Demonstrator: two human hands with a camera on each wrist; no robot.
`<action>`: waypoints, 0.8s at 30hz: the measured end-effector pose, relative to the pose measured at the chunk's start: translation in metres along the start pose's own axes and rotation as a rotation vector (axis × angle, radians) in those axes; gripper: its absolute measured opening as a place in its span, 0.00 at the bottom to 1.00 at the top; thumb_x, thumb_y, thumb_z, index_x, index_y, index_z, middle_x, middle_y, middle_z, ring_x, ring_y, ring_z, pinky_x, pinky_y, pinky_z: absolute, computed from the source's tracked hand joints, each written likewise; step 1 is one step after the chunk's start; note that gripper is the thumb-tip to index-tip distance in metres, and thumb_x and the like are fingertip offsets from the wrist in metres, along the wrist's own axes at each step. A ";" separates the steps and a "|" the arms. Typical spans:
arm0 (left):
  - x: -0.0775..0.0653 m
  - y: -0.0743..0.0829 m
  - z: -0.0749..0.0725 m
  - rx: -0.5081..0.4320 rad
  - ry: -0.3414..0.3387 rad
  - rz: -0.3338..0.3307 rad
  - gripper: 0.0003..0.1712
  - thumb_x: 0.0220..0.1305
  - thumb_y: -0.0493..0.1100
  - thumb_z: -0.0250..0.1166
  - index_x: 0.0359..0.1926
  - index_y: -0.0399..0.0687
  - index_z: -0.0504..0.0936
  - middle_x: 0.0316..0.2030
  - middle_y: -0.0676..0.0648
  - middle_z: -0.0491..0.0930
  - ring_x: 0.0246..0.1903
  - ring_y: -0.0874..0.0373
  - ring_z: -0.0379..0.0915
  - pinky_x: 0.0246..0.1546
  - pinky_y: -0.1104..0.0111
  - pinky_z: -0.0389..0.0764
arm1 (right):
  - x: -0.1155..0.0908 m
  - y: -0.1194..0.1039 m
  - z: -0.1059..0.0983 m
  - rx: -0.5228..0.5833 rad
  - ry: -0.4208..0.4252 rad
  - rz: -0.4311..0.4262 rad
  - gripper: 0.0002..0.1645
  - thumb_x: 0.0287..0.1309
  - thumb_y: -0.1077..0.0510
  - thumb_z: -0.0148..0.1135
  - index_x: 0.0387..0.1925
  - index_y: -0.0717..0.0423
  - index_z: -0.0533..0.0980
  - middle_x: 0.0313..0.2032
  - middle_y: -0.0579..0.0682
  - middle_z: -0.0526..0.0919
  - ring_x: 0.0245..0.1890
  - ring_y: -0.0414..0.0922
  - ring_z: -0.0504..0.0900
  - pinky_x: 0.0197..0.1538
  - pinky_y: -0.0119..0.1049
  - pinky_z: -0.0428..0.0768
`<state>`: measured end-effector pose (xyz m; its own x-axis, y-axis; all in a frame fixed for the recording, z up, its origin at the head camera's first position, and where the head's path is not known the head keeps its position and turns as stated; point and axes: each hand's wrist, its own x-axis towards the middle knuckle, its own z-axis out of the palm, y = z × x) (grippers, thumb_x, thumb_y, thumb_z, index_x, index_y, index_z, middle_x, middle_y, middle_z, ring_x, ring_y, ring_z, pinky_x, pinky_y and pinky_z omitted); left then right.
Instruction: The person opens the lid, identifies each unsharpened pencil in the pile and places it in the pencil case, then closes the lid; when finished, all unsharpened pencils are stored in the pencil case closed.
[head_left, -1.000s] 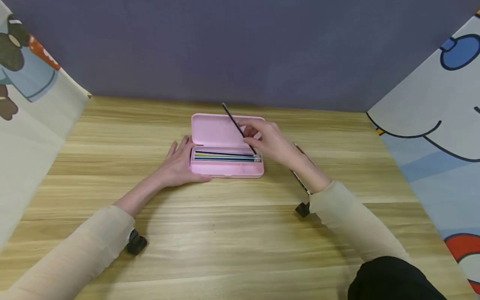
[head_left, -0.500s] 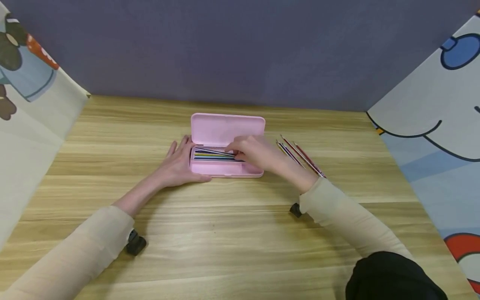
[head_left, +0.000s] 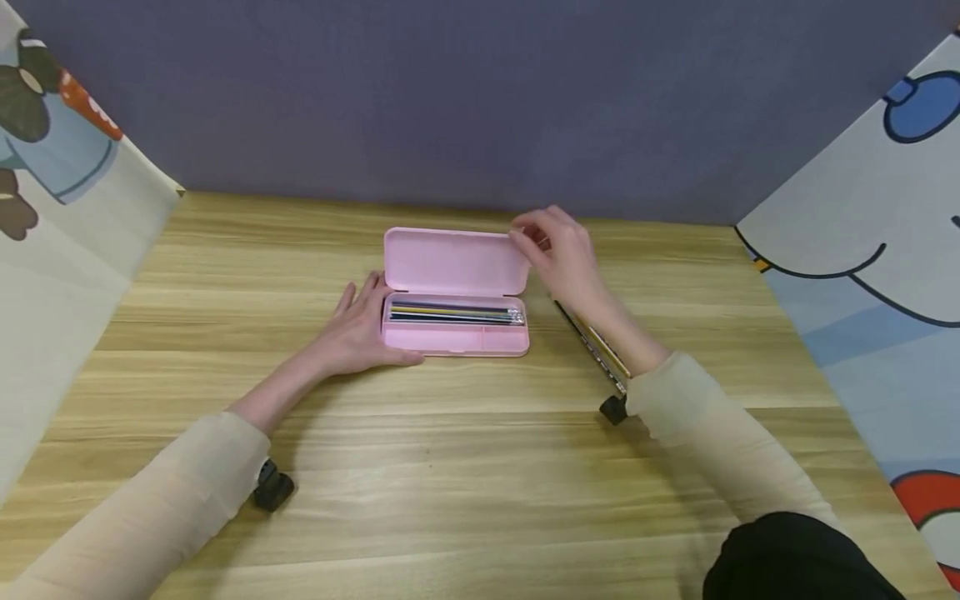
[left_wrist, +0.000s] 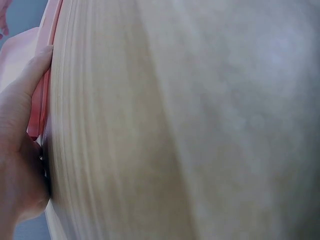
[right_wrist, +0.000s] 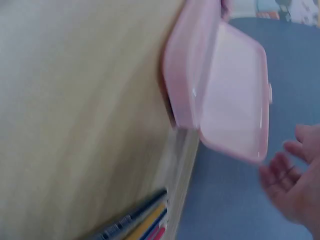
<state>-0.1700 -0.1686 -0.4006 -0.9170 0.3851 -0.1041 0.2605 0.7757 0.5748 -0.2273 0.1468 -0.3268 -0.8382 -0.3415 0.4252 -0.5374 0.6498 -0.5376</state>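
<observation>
A pink pencil case (head_left: 431, 337) lies with its lid (head_left: 453, 262) raised at the back. Several pencils (head_left: 450, 313) are side by side in its long rear compartment, eraser ends to the right. My left hand (head_left: 352, 337) rests against the case's left end, fingers spread and thumb along the front edge; the left wrist view shows the thumb (left_wrist: 37, 70) on the case's side. My right hand (head_left: 562, 258) is raised by the lid's right top corner, fingers loosely bent with nothing in them. In the right wrist view the fingertips stand just beside the lid (right_wrist: 235, 95).
Loose pencils (head_left: 588, 346) lie on the wooden table (head_left: 450, 483) right of the case, partly covered by my right forearm. A dark grey wall (head_left: 450, 100) rises behind the table's far edge. Cartoon-printed panels (head_left: 862, 250) stand at both sides.
My right hand lowered a dark pencil into the case's rear compartment, let it go, then moved up and right to the lid's corner. My left hand has stayed at the case's left end.
</observation>
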 end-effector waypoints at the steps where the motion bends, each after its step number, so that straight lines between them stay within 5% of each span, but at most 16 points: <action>1: 0.000 0.000 0.000 0.000 -0.001 0.001 0.68 0.45 0.70 0.79 0.76 0.44 0.53 0.82 0.31 0.42 0.83 0.39 0.28 0.83 0.44 0.27 | 0.003 0.004 -0.002 0.033 -0.001 0.064 0.20 0.73 0.53 0.61 0.57 0.62 0.80 0.43 0.60 0.84 0.43 0.53 0.84 0.50 0.46 0.86; 7: -0.001 -0.001 -0.001 0.002 0.004 -0.004 0.68 0.46 0.69 0.79 0.76 0.43 0.53 0.81 0.31 0.42 0.83 0.39 0.28 0.83 0.44 0.27 | 0.019 0.023 -0.004 0.324 -0.314 0.472 0.40 0.77 0.32 0.40 0.77 0.51 0.61 0.65 0.64 0.76 0.62 0.60 0.80 0.67 0.57 0.78; 11: -0.001 -0.001 -0.001 0.008 0.011 -0.001 0.68 0.45 0.69 0.79 0.76 0.43 0.53 0.81 0.31 0.43 0.83 0.39 0.28 0.83 0.44 0.28 | 0.027 0.030 0.001 0.555 -0.508 0.674 0.47 0.75 0.28 0.33 0.76 0.59 0.59 0.61 0.69 0.76 0.59 0.65 0.83 0.66 0.59 0.80; 18: -0.001 -0.001 0.000 0.005 0.005 0.003 0.68 0.45 0.70 0.79 0.76 0.44 0.53 0.82 0.31 0.43 0.83 0.39 0.28 0.83 0.44 0.27 | 0.032 0.034 0.001 0.641 -0.695 0.750 0.45 0.76 0.28 0.32 0.71 0.59 0.60 0.50 0.62 0.80 0.43 0.54 0.89 0.54 0.49 0.88; 24: -0.003 0.001 0.000 0.005 0.001 -0.007 0.69 0.46 0.69 0.79 0.77 0.43 0.51 0.81 0.30 0.42 0.83 0.39 0.28 0.83 0.44 0.27 | 0.027 0.037 -0.004 0.680 -0.753 0.670 0.41 0.78 0.34 0.37 0.75 0.60 0.57 0.59 0.62 0.75 0.49 0.51 0.86 0.60 0.50 0.86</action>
<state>-0.1671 -0.1691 -0.3997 -0.9191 0.3793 -0.1067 0.2559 0.7805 0.5704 -0.2694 0.1643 -0.3323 -0.6908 -0.5308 -0.4910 0.2731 0.4372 -0.8569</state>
